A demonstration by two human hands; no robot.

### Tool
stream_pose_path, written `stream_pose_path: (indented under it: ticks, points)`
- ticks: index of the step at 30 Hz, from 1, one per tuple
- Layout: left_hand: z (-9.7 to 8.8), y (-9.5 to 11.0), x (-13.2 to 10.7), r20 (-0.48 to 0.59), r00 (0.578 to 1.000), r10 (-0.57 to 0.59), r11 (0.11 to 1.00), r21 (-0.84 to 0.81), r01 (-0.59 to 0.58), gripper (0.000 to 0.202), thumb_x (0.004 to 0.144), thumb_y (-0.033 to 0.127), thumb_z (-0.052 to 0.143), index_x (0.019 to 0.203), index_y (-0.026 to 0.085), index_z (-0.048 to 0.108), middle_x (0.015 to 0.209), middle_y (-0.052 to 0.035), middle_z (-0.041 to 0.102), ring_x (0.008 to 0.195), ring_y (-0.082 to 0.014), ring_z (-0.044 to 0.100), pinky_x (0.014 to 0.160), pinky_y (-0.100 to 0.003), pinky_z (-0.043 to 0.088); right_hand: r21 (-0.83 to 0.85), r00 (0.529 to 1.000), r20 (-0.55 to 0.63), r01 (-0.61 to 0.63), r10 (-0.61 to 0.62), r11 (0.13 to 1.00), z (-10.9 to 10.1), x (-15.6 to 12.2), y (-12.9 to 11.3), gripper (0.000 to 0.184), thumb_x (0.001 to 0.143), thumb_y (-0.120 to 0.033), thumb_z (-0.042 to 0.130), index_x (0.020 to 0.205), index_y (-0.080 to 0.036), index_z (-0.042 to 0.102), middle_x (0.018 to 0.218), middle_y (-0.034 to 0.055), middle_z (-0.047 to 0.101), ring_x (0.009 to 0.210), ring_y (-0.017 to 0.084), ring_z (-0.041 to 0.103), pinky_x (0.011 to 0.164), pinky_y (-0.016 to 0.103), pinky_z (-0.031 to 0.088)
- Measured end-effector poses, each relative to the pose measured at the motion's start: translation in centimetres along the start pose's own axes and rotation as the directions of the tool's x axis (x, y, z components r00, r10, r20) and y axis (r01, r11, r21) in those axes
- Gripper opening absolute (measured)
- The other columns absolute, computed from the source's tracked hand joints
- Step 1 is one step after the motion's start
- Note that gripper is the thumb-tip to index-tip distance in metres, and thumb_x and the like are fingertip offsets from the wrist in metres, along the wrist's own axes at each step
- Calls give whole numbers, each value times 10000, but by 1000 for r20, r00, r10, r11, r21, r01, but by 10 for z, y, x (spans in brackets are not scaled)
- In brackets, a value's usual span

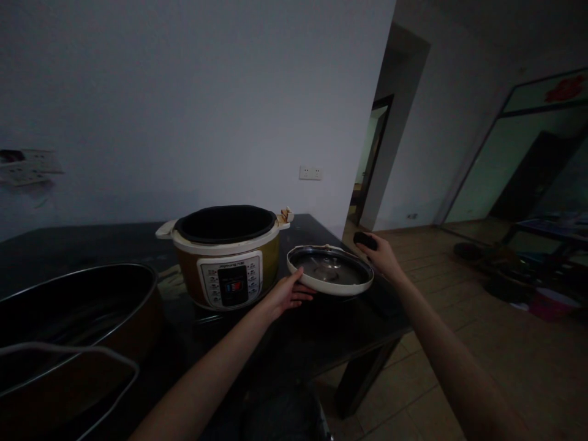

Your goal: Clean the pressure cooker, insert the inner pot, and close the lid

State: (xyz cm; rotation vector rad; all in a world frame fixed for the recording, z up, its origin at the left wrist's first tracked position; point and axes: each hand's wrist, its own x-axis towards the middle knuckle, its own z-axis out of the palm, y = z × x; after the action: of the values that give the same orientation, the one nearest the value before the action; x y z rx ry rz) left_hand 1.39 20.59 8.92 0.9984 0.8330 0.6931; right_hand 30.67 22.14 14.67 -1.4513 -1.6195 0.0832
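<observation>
My left hand [290, 293] grips the near left rim of a round lid [337, 283], thumb on the edge and fingers underneath. The lid has a pale rim, and its metallic inner side faces up. Past the lid's right edge, my right hand [383, 254] is closed around a small dark oval thing [365, 241], whose kind I cannot make out; it is apart from the lid. Left of the lid stands an electric pressure cooker [271, 260] with a button panel; its top is uncovered and its inside is dark.
A large dark pan [151, 294] stands at the left, with a pale cord [105, 350] passing in front. The dark table [316, 349] ends near my right forearm. A wall [206, 110] with a socket [311, 173] rises behind. Tiled floor [427, 294] lies at the right.
</observation>
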Motion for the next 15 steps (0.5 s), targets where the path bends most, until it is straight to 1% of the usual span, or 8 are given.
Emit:
stream_pose_path:
  ticks: [2, 4, 6, 7, 9, 11, 15]
  points:
    - [5, 0, 0, 5, 1000, -2, 1000, -20, 2, 441, 859, 593, 505, 957, 171, 592, 886, -90, 751, 672, -140, 670, 535, -203, 368, 32, 997, 37, 59, -61, 998, -7, -36, -19, 328, 858, -348, 614, 1144, -188, 612, 1115, 84, 680, 1030, 224, 637, 941, 420, 494]
    - [12, 0, -1, 7, 1000, 1, 999, -33, -1, 434, 860, 584, 512, 963, 170, 590, 894, -93, 751, 679, -139, 667, 540, -201, 367, 50, 989, 81, 116, -120, 992, -10, -69, -37, 344, 853, -362, 601, 1170, -229, 620, 1176, 73, 674, 1095, 245, 620, 985, 430, 468]
    - [21, 0, -1, 5, 1000, 6, 999, -38, -6, 446, 846, 591, 529, 977, 169, 586, 894, -95, 750, 685, -142, 666, 545, -202, 362, 58, 979, 124, 155, -161, 986, -9, -93, -49, 334, 849, -345, 598, 1172, -264, 626, 1202, 53, 669, 1130, 245, 608, 1001, 428, 459]
    - [25, 0, -1, 2, 1000, 9, 999, -39, -9, 456, 840, 598, 533, 986, 169, 582, 889, -94, 749, 684, -143, 664, 547, -202, 360, 60, 976, 134, 167, -174, 984, -7, -100, -52, 329, 853, -336, 591, 1173, -271, 627, 1205, 50, 668, 1133, 241, 607, 1004, 425, 457]
    - [32, 0, 1, -3, 1000, 15, 999, -37, -15, 471, 834, 609, 531, 1007, 171, 566, 888, -93, 747, 678, -140, 660, 552, -202, 358, 60, 972, 139, 182, -188, 982, -3, -105, -53, 320, 856, -318, 580, 1170, -273, 629, 1199, 53, 670, 1128, 239, 611, 1004, 429, 458]
    - [35, -1, 2, -5, 1000, 16, 999, -31, -16, 486, 827, 619, 531, 1029, 176, 540, 905, -94, 743, 678, -137, 658, 555, -201, 359, 57, 973, 130, 187, -193, 981, 1, -103, -49, 318, 854, -309, 573, 1163, -266, 633, 1188, 61, 673, 1120, 244, 613, 1001, 443, 458]
    - [33, -2, -2, 14, 1000, 13, 1000, -1, -13, 520, 809, 631, 542, 1077, 189, 486, 986, -108, 733, 700, -140, 663, 558, -203, 367, 67, 974, 121, 186, -193, 980, 2, -98, -40, 328, 842, -334, 590, 1158, -258, 633, 1184, 63, 674, 1123, 244, 614, 995, 439, 467]
